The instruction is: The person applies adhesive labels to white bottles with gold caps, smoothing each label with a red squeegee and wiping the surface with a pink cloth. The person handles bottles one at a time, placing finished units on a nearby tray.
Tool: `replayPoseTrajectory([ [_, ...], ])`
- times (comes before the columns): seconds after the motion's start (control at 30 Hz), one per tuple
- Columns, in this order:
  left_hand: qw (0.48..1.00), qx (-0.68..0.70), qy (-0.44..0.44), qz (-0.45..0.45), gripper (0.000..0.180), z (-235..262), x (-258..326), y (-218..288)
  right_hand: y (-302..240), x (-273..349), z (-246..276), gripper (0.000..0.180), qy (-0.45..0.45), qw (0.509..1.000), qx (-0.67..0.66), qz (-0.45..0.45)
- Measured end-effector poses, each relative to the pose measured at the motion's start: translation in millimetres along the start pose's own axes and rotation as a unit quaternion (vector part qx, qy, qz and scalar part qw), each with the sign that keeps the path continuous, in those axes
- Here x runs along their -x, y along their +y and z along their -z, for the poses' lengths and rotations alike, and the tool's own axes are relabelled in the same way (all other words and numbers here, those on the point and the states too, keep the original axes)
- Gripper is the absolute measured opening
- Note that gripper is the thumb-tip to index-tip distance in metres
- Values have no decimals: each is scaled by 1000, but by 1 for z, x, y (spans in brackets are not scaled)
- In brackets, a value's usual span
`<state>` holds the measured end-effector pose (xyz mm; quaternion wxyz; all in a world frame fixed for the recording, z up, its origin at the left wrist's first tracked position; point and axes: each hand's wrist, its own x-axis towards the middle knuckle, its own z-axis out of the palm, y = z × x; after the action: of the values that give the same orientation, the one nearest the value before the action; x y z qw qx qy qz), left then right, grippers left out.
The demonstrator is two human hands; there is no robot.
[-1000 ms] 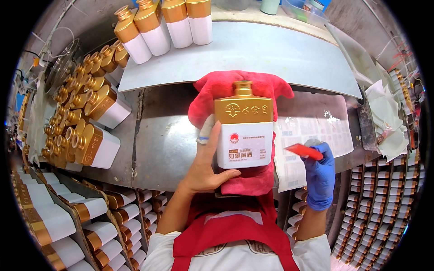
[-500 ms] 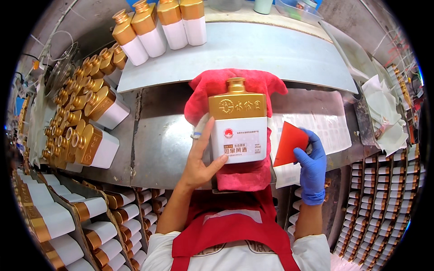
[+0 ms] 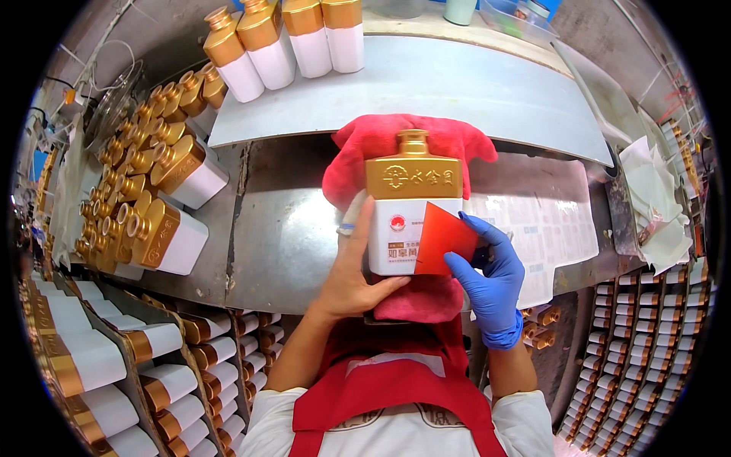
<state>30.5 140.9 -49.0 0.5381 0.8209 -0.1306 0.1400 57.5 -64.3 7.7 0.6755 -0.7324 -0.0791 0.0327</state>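
A flat bottle with a gold shoulder and neck and a white, printed lower body lies on a red towel. My bare left hand grips its left side, the thumb along the bottom edge and the fingers up the side; one finger carries a whitish wrap. In my blue-gloved right hand a flat red-orange scraper card is pinched between thumb and fingers. The card overlaps the right part of the bottle's printed face; whether it presses on it I cannot tell.
A sheet of printed labels is right of the towel. Several gold-and-white bottles crowd the left, and more stand on the pale raised board. Racks of bottles flank me below, left and right. Crumpled white paper lies far right.
My right hand has brought the scraper card leftward from above the label sheet to over the bottle's face. My left thumb has slid from the printed face to the bottle's bottom edge.
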Motion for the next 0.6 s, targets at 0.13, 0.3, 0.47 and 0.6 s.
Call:
replayPoseTrajectory([
  [0.13, 1000, 28, 9, 8, 106, -4, 0, 1, 3, -1, 1, 48, -3, 1000, 22, 2],
  [0.3, 999, 29, 27, 20, 109, -8, 4, -2, 5, -4, 0, 48, 1, 999, 44, 31],
  [0.47, 999, 28, 29, 19, 109, -8, 2, 0, 6, -5, -1, 49, 6, 999, 44, 31],
  [0.6, 999, -9, 34, 5, 113, -7, 1, 0, 6, -6, 0, 49, 1, 998, 50, 29],
])
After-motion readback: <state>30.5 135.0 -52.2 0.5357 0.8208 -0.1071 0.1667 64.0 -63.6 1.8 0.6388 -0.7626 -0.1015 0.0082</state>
